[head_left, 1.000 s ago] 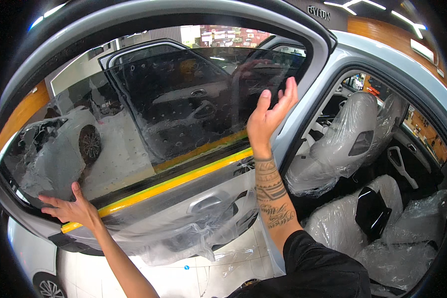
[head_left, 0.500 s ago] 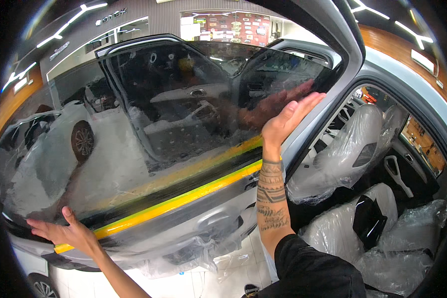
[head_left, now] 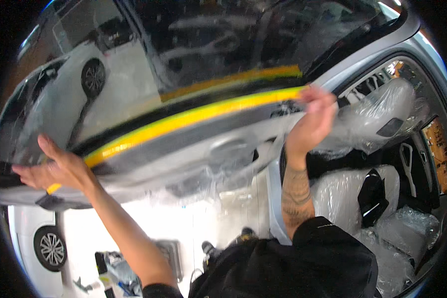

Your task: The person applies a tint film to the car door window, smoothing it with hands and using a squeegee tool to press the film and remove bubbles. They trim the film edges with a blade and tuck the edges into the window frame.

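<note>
A dark car door window (head_left: 203,54) fills the upper view, its glass reflecting a white car. Along its lower edge runs a yellow strip (head_left: 188,116). By the strip's left end is my left hand (head_left: 59,169), open with thumb and fingers apart; whether it touches the glass I cannot tell. At the strip's right end is my right hand (head_left: 313,116). Its fingers look curled but are smeared by motion, so a hold on the strip cannot be made out. Below the strip, clear plastic film covers the door panel (head_left: 193,154).
To the right, the door opening shows car seats (head_left: 328,193) wrapped in clear plastic. A white car's wheel (head_left: 50,248) is at lower left. On the pale floor lie a container with various items (head_left: 116,270) and a grey mat-like object (head_left: 169,256).
My view has tipped downward, so the window sits higher and more floor shows. My right hand has gone from flat against the window's right edge down to the strip's end, fingers curling.
</note>
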`<control>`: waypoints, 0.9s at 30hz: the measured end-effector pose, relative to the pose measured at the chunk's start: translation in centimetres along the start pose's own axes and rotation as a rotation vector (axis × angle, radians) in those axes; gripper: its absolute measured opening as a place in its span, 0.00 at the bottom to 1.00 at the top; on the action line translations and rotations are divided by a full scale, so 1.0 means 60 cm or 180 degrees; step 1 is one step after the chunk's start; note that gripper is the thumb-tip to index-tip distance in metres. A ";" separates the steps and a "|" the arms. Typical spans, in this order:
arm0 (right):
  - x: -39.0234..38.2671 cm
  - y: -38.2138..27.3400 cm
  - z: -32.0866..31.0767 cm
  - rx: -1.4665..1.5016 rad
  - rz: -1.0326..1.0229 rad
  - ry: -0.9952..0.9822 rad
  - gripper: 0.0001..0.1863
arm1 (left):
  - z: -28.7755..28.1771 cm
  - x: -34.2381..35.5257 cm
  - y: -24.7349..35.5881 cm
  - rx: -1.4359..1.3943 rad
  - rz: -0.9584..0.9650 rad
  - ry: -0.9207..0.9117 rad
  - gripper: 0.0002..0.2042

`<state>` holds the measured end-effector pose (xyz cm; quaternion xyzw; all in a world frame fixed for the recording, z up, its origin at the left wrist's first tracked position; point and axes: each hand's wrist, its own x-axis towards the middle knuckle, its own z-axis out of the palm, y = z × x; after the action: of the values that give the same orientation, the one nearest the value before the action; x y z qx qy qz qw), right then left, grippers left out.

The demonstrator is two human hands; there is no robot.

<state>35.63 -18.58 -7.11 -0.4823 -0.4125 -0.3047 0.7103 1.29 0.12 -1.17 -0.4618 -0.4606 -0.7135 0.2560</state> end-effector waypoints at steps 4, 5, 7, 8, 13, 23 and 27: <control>-0.303 0.037 -0.062 -0.0266 0.0382 -0.3144 0.06 | -0.002 0.001 -0.010 -0.0422 0.0002 0.0189 0.48; -0.361 0.048 -0.069 -0.0501 0.0511 -0.3540 0.08 | 0.002 0.003 -0.015 -0.0439 0.0030 0.0239 0.48; -0.405 0.050 -0.060 -0.1075 -0.0364 -0.3458 0.16 | 0.008 -0.001 -0.012 -0.0728 -0.0104 0.0312 0.47; -0.407 0.064 -0.053 -0.1228 -0.0461 -0.3534 0.17 | 0.012 -0.001 -0.002 -0.1033 -0.0253 0.0352 0.47; -0.445 0.110 -0.049 -0.2021 -0.0581 -0.4573 0.24 | 0.019 -0.007 -0.041 -0.0163 0.0102 0.0337 0.41; -0.438 0.096 -0.021 -0.1450 -0.0473 -0.4907 0.19 | 0.004 -0.002 -0.028 -0.0176 0.0062 0.0462 0.38; -0.442 0.096 -0.019 -0.1552 -0.0577 -0.4769 0.17 | 0.007 -0.002 -0.039 -0.0185 0.0075 0.0501 0.37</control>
<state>28.19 -16.74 -33.14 -0.6655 -0.7400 -0.0373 0.0904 -0.33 1.51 -2.20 -0.4169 -0.4127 -0.7576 0.2863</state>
